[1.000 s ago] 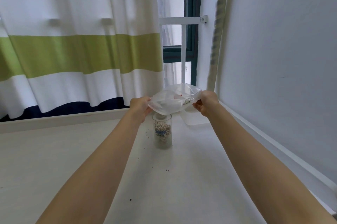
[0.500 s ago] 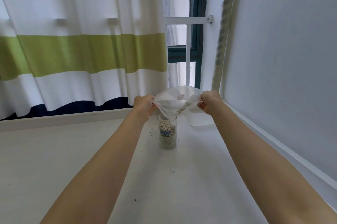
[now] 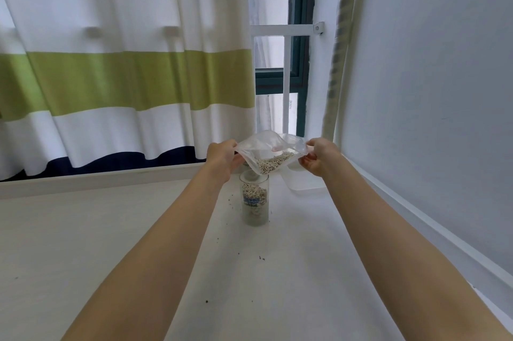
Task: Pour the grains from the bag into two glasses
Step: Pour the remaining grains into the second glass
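Table [image 3: 277,271] w/ spilled grains [image 3: 261,258].

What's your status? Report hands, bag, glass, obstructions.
Left hand and right hand both grip the bag. Bag low corner over the glass, grains inside both. Nothing blocking; stray grains on the table.
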{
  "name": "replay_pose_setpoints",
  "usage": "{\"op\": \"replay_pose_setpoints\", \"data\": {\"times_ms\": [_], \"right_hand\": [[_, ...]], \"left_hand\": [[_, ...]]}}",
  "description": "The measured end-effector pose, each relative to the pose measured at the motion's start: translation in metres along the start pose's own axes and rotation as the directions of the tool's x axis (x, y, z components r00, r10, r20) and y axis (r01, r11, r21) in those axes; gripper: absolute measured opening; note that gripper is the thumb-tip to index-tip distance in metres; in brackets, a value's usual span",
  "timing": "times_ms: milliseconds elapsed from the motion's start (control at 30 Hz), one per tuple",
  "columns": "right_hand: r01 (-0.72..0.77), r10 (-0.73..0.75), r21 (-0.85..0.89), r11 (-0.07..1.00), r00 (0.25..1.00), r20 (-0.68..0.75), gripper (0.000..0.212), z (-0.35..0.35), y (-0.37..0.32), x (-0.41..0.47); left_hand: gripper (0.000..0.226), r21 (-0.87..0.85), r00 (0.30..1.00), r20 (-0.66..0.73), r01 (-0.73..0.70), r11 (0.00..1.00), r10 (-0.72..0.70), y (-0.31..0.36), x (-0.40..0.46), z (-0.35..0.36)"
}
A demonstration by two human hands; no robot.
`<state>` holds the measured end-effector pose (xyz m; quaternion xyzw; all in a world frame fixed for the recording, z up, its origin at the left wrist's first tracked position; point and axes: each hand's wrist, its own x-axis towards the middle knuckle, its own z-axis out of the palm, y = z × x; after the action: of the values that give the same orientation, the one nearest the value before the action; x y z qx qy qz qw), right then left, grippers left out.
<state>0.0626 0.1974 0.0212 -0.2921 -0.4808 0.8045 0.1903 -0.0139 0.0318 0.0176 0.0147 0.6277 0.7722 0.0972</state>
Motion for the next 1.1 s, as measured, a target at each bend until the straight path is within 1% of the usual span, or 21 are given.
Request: {"op": "replay_pose_setpoints", "data": {"times_ms": [100,167,233,333,400,500,600,667,733,933,1100], "right_hand": [[-0.052,0.049,0.037,0.998,0.996,0.074,0.032,-0.001,0.005,-0.004],[-0.047,0.045,0.028,0.998,0.994,0.098,0.029,0.001,0.007,-0.005],[-0.029,0.026,0.026,0.999,0.994,0.102,0.021,0.002,0.008,-0.008],[0.02,-0.03,0.086,0.996,0.993,0.115,0.022,0.003,0.008,-0.009],[0.077,-0.088,0.112,0.991,0.991,0.098,0.026,0.003,0.009,-0.01],[0.15,-0.154,0.078,0.986,0.987,0.048,0.039,0.002,0.011,-0.01],[0.194,-0.194,0.016,0.981,0.981,0.0,0.036,0.003,0.012,-0.008],[0.227,-0.227,-0.033,0.973,0.974,0.001,0.033,0.006,0.015,-0.007],[0.256,-0.256,-0.07,0.964,0.967,0.002,0.035,0.007,0.018,-0.004],[0.287,-0.29,-0.098,0.953,0.957,-0.007,0.038,0.009,0.021,-0.005],[0.3,-0.304,-0.113,0.947,0.953,-0.015,0.037,0.014,0.026,-0.004]], "left_hand": [[0.017,-0.018,1.0,-0.004,-0.008,1.0,0.008,0.001,-0.001,0.0],[0.018,-0.013,1.0,-0.018,-0.016,1.0,0.016,0.0,-0.001,0.0],[0.012,-0.012,0.999,-0.006,-0.036,0.999,0.036,-0.001,0.001,-0.001],[0.03,-0.015,0.997,0.022,-0.074,0.997,0.074,-0.003,0.0,-0.004],[0.033,-0.003,0.995,0.029,-0.098,0.995,0.098,-0.005,-0.001,-0.007],[0.034,0.031,0.99,0.022,-0.143,0.989,0.142,-0.006,-0.004,-0.012],[0.031,0.063,0.984,0.017,-0.178,0.982,0.177,-0.009,-0.007,-0.016],[0.031,0.076,0.981,0.012,-0.196,0.978,0.196,-0.01,-0.009,-0.019],[0.033,0.087,0.977,0.011,-0.214,0.973,0.213,-0.012,-0.01,-0.021],[0.032,0.085,0.964,-0.001,-0.265,0.961,0.266,-0.016,-0.015,-0.024],[0.036,0.119,0.926,0.04,-0.377,0.918,0.375,-0.017,-0.02,-0.022]]}}
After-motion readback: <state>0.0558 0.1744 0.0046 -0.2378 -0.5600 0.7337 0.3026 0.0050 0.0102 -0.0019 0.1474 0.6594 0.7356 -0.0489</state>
